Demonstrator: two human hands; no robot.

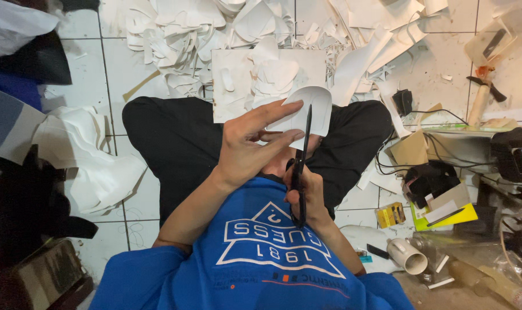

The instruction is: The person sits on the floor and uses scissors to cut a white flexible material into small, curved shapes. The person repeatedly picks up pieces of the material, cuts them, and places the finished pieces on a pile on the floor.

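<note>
Left hand (246,146): fingers spread, pinching the white cut-out piece (305,109).
Right hand (308,192): clenched on black scissors (300,163), blades upright at the piece's edge.
Advice: likely best to turn the piece, not the scissors.

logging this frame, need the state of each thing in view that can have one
white cut piece: held up in left hand, touched by the scissor blades
black scissors: in right hand grip, blades upright and closed or nearly so
white board: flat on the floor, cut pieces stacked on it
white scrap pile: loose on the tiles
white tube: lying on its side
</note>
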